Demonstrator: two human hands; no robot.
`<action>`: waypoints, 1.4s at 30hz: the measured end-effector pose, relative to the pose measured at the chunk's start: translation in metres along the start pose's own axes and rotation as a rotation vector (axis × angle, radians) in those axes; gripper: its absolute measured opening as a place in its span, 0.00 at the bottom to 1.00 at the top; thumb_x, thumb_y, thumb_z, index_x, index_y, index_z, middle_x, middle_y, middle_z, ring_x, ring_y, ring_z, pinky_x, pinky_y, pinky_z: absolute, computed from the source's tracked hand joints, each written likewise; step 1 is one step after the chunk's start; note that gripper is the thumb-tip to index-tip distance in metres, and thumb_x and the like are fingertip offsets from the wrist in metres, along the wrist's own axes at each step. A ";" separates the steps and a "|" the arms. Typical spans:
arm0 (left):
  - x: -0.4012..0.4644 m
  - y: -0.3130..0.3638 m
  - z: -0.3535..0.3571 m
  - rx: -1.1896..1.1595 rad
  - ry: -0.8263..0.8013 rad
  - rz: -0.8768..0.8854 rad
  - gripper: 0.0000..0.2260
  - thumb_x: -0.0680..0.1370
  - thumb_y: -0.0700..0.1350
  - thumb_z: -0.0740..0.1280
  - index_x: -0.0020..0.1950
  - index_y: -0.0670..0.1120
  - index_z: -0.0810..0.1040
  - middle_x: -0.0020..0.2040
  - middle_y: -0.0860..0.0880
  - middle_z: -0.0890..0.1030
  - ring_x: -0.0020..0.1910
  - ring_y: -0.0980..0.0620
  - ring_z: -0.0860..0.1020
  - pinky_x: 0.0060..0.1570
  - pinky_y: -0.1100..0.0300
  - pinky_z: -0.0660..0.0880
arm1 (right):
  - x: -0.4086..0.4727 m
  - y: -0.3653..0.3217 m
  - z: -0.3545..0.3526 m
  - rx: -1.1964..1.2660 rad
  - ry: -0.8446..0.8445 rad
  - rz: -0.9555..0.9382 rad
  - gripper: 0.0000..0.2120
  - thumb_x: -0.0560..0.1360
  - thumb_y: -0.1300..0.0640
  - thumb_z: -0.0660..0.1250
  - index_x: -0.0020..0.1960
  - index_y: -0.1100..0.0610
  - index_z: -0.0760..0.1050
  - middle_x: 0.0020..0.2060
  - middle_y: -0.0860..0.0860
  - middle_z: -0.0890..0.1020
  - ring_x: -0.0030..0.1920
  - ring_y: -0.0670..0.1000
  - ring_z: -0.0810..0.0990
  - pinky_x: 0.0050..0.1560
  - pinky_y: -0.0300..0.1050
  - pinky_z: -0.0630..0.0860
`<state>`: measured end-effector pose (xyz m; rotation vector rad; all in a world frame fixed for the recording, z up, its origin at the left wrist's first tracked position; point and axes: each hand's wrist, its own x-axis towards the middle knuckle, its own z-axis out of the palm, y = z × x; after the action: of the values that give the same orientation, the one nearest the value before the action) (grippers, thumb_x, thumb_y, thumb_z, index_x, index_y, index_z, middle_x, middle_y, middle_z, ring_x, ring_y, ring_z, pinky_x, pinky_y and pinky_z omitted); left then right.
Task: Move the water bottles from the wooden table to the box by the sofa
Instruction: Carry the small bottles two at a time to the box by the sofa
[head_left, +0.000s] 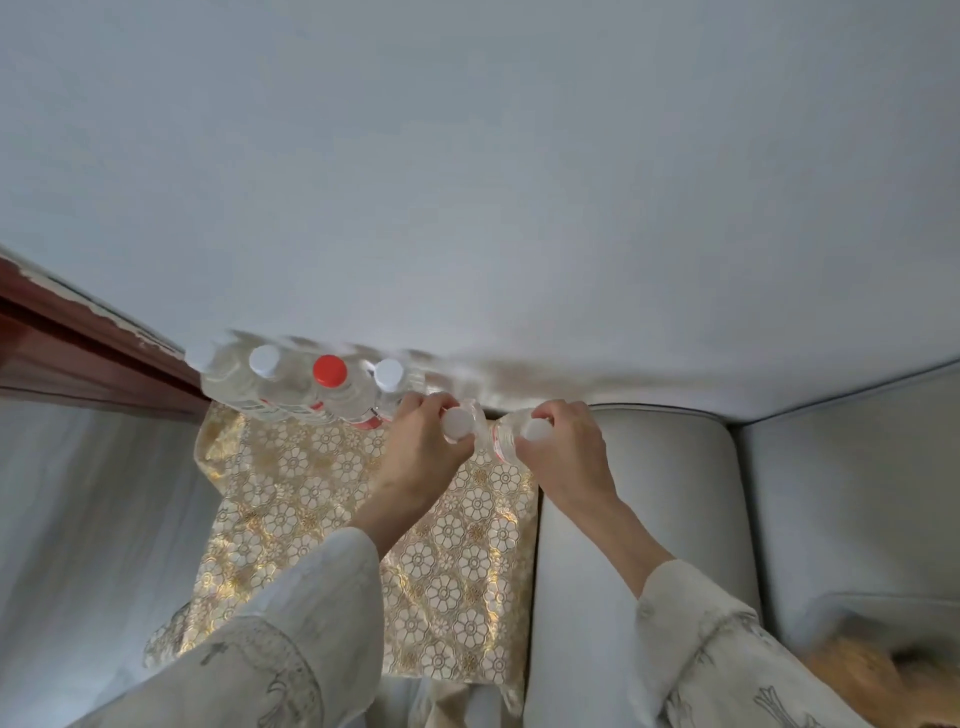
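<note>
Placing step, judged: two bottles being set down beside a row standing against the wall (467, 182), next to the sofa (649, 493). Surface under the row draped in a gold floral cloth (322, 509); box not discernible beneath it, so cannot tell whether this is the box. Dark wood edge (62, 343) at far left, purpose unclear. To do well: lower each bottle upright, base first, into the gap right of the row; keep clear of the standing caps to avoid toppling; release one at a time. Left hand (421, 452) curled round the neck of a white-capped bottle (457, 423). Right hand (566, 447) gripping the cap end of a second bottle (504, 436), tilted, red label showing. Held bottles just beside each other, close to the row's right end. Count: hands 2; held bottles 2; row bottles (291, 389) 4 clearly seen, three white caps, one red cap (330, 370); more behind possible, blurred.
</note>
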<state>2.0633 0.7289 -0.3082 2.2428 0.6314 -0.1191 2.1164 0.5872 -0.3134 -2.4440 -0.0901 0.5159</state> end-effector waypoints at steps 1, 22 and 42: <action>0.005 0.001 0.003 -0.003 0.004 0.002 0.15 0.68 0.39 0.71 0.53 0.41 0.75 0.52 0.42 0.74 0.45 0.48 0.72 0.46 0.60 0.69 | 0.005 0.000 0.000 0.004 0.010 0.002 0.14 0.67 0.58 0.68 0.53 0.57 0.74 0.51 0.54 0.73 0.44 0.51 0.70 0.44 0.39 0.65; 0.015 0.011 -0.022 0.007 -0.124 0.034 0.23 0.74 0.38 0.64 0.68 0.41 0.62 0.65 0.38 0.70 0.61 0.42 0.72 0.64 0.48 0.69 | 0.019 -0.028 -0.009 0.234 -0.130 0.189 0.28 0.68 0.55 0.72 0.63 0.61 0.66 0.60 0.59 0.72 0.57 0.55 0.73 0.54 0.40 0.67; -0.130 0.074 -0.178 -0.022 -0.555 0.615 0.12 0.78 0.42 0.60 0.61 0.43 0.73 0.55 0.48 0.78 0.48 0.55 0.75 0.39 0.74 0.70 | -0.259 -0.112 -0.095 0.587 0.307 0.262 0.12 0.74 0.52 0.65 0.56 0.52 0.71 0.49 0.52 0.78 0.51 0.53 0.78 0.53 0.49 0.75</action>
<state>1.9649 0.7626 -0.1005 2.1414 -0.3507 -0.3982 1.9215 0.5740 -0.0887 -1.9300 0.4532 0.2245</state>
